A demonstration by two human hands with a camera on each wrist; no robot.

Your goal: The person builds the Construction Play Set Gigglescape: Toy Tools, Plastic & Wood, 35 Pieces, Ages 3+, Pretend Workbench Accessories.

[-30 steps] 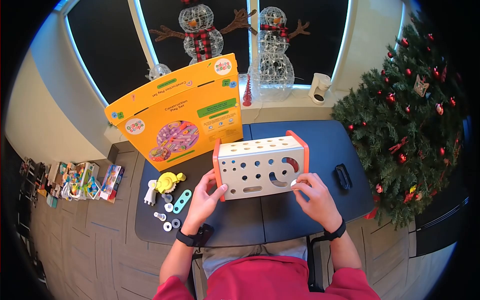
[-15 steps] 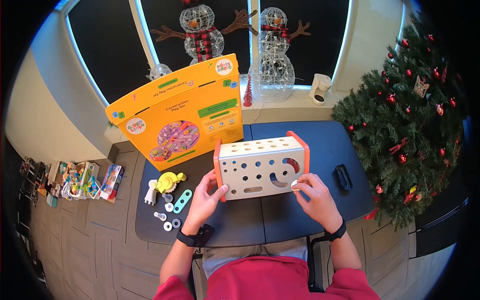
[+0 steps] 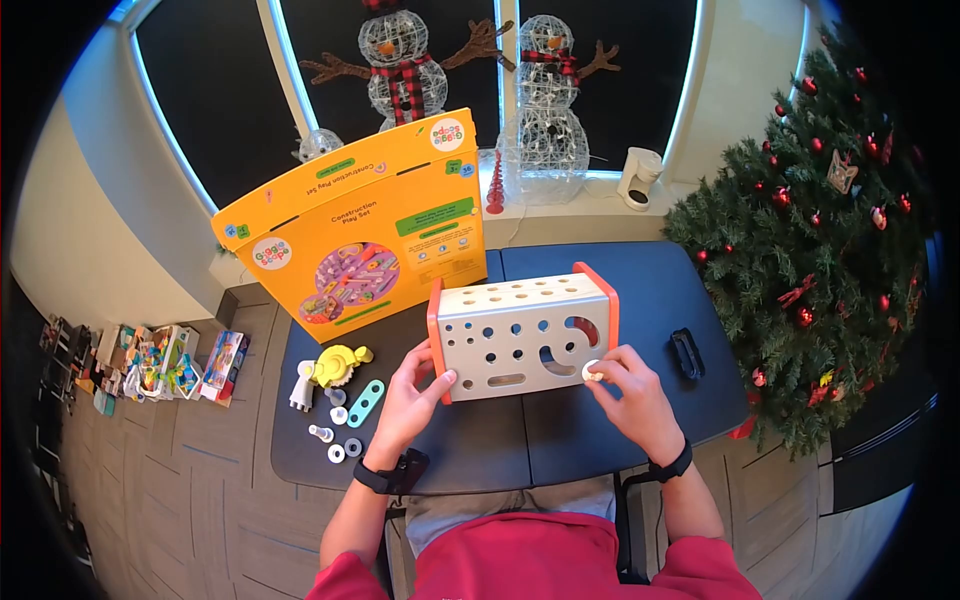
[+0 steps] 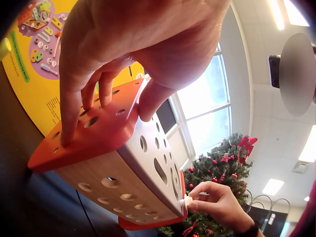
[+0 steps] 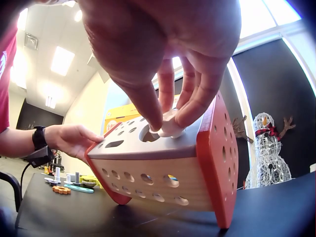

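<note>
A toy box with a silver perforated face and red-orange end panels stands on the dark table. My left hand grips its left end panel, thumb on the front and fingers over the panel's outer side in the left wrist view. Between thumb and fingertips, my right hand pinches a small white piece against the silver face at its lower right corner, beside the curved slot. Whether part of that piece sits inside a hole is hidden.
Left on the table lie a yellow gear-like piece, a teal strip and several white and grey pieces. A yellow carton stands behind them. A black object lies at the right.
The fingers of my right hand have shifted slightly around the white piece, showing more of it. My left hand and the box have barely moved.
</note>
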